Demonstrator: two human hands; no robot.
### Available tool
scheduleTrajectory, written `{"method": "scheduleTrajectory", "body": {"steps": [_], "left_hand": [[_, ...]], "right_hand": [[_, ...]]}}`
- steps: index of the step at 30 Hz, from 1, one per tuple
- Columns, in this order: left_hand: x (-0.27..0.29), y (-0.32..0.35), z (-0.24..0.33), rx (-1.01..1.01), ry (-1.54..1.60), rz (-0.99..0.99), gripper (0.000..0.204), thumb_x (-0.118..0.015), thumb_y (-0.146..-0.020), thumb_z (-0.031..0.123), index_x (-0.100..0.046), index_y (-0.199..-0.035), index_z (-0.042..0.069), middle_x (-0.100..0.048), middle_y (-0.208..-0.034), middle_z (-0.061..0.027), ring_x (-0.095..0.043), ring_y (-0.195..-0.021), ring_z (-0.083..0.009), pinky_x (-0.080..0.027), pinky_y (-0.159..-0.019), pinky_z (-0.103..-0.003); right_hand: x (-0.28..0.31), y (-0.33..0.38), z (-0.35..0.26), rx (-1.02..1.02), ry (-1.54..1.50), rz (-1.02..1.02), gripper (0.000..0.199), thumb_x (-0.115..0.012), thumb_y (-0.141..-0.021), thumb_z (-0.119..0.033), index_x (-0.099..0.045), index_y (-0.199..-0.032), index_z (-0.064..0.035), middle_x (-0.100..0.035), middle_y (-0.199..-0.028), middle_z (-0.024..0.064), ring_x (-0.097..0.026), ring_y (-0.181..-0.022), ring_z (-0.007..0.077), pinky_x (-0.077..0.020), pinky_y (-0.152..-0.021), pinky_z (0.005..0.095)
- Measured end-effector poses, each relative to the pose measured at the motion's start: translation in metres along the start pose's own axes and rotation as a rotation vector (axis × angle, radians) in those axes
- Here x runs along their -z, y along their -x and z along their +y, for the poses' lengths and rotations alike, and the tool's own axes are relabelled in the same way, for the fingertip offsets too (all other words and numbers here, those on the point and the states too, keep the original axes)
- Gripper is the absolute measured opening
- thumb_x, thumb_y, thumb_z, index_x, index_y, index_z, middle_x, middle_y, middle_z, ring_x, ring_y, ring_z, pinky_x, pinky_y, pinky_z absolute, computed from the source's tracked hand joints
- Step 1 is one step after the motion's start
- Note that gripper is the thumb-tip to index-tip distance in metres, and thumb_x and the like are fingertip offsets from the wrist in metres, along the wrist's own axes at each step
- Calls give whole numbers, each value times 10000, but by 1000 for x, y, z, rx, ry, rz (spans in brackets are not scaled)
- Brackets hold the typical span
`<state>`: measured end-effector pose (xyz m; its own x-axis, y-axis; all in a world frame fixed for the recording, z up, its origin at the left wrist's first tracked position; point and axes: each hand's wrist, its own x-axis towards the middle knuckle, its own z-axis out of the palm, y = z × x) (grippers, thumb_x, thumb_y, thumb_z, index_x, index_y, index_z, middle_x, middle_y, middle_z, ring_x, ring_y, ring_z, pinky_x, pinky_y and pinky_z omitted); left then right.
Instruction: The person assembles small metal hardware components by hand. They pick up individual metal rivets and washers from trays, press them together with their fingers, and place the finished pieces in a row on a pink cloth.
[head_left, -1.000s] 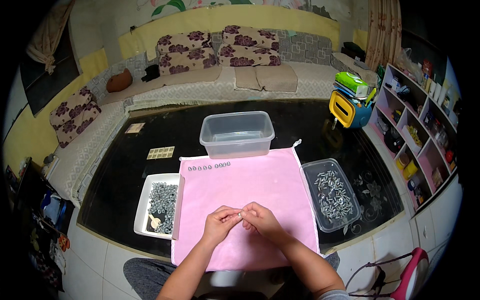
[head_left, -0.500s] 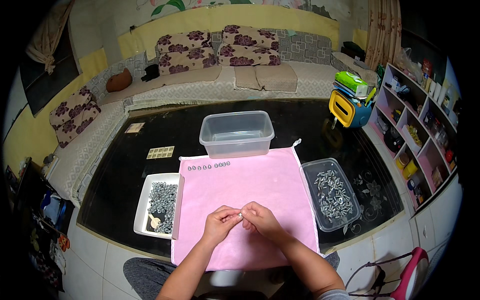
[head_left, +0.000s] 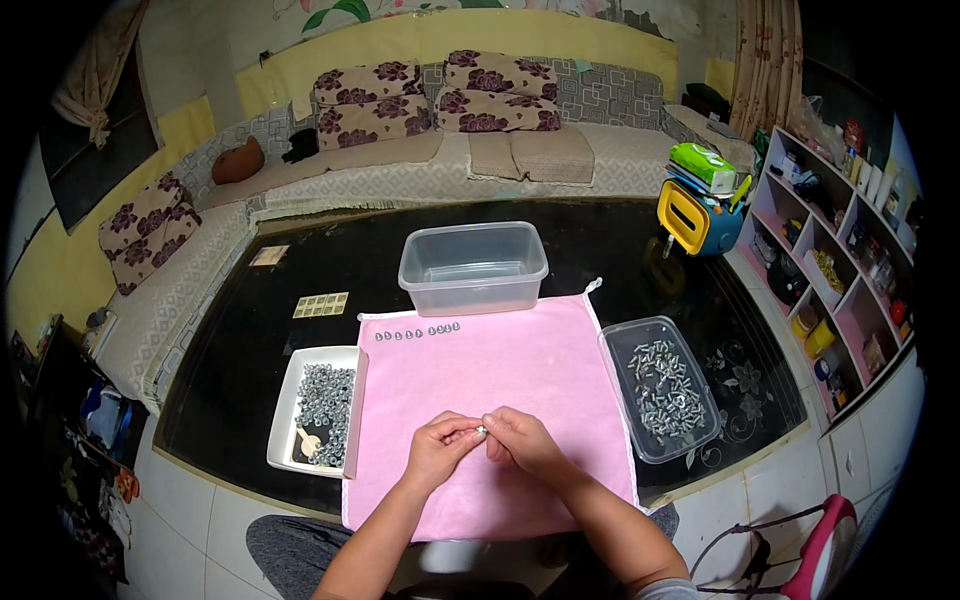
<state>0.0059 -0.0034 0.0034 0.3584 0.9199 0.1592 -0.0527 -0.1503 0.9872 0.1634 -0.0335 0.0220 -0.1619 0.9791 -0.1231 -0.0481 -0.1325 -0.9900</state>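
Above the near middle of a pink cloth [head_left: 470, 375], my left hand [head_left: 440, 448] and my right hand [head_left: 522, 440] meet fingertip to fingertip. Both pinch one small silver metal fastener [head_left: 482, 430]; fingers cover most of it, so I cannot tell whether it is a bolt, a nut or both joined. A white box [head_left: 284, 410] at the left holds many metal nuts [head_left: 328, 392] and a pale scoop [head_left: 308, 440]. To the right, a clear plastic tray [head_left: 630, 395] contains loose bolts [head_left: 668, 390]. Along the cloth's far left edge runs a row of small metal fasteners [head_left: 408, 335].
Beyond the cloth stands a clear plastic tub [head_left: 474, 298] on the black table [head_left: 580, 240]. A blue and yellow tissue holder [head_left: 690, 215] sits at the far right, beside a shelf unit [head_left: 840, 290]. A sofa [head_left: 380, 175] curves behind.
My right fingers have shifted very slightly around the fastener. Everything else stays where it was.
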Motion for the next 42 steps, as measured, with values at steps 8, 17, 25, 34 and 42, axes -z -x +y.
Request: {"method": "scheduleTrajectory", "body": {"steps": [8, 17, 25, 34, 42], "left_hand": [[-1, 0, 1, 2, 25, 3, 119, -661, -755, 39, -655, -871, 13, -557, -792, -5, -473, -657, -40, -398, -572, -170], [0, 0, -1, -5, -33, 4, 118, -667, -750, 46, -659, -866, 25, -554, -781, 3, -460, -645, -37, -393, -570, -172], [-2, 0, 1, 1, 29, 1, 117, -657, -755, 27, -653, -871, 12, -555, -801, 2, -465, -651, -30, -393, -571, -160], [-1, 0, 0, -1, -7, -11, 118, -654, -756, 22, -647, -873, 3, -553, -812, 0, -468, -655, -29, -397, -573, -156], [-2, 0, 0, 18, 6, -35, 105, -649, -762, 23, -638, -865, 1, -548, -814, 2, -466, -656, -29, -402, -588, -156]], "right_hand": [[3, -1, 6, 18, 0, -41, 334, -428, -913, -316, -503, -727, -49, -512, -581, 18, -458, -510, 76, -385, -484, 208], [-1, 0, 2, 42, 37, 7, 362, -419, -909, -325, -511, -724, -28, -509, -561, 23, -474, -502, 92, -400, -484, 228], [1, -2, 9, 81, 54, -20, 376, -400, -916, -324, -511, -715, -26, -510, -552, 27, -470, -497, 96, -402, -487, 236], [2, -1, 6, 63, 141, -20, 391, -392, -916, -325, -515, -698, -25, -505, -540, 27, -472, -488, 107, -402, -486, 243], [3, -1, 7, 52, 110, -21, 385, -396, -917, -321, -508, -694, -28, -508, -544, 29, -466, -485, 100, -399, -478, 240]]}}
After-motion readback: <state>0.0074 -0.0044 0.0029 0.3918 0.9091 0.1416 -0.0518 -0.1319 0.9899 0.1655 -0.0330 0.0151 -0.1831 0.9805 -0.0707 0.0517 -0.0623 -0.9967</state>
